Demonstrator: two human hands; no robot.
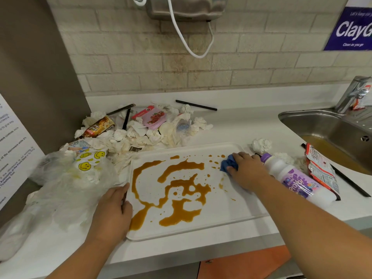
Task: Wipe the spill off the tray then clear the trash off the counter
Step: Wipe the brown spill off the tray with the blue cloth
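Presently, the right hand (247, 172) was clenched round a bunched blue cloth (228, 165), pressing it onto the far right part of the white rectangular plastic tray (231, 208). Tray sat on the white counter (231, 121), close to its front edge. Left hand (112, 210) lay at the tray's left rim and appeared to clasp it, thumb inside and fingers outside, though the grip was partly hidden.

Brown liquid spill (182, 215) covered the tray's middle and left in thick loops and pools. Only small drops lay beside the cloth, so the wipe was judged barely begun.

Risks as judged:
- Cloth looked small for so much liquid. Once soaked it would likely smear the spill, not lift it
- Rim was low. A sweep towards the near or left edge could push liquid over onto the counter, or onto the left thumb just beside the left-hand streak
- Should the left hand slacken, a firm stroke might shift the tray towards the counter's front
- White plastic bottle with purple label (291, 178) lay on its side just beside the right wrist. A wide stroke could knock it
- Heap of crumpled white tissues and wrappers (141, 135) met the tray's far left corner. Liquid driven there would soak the trash not yet cleared
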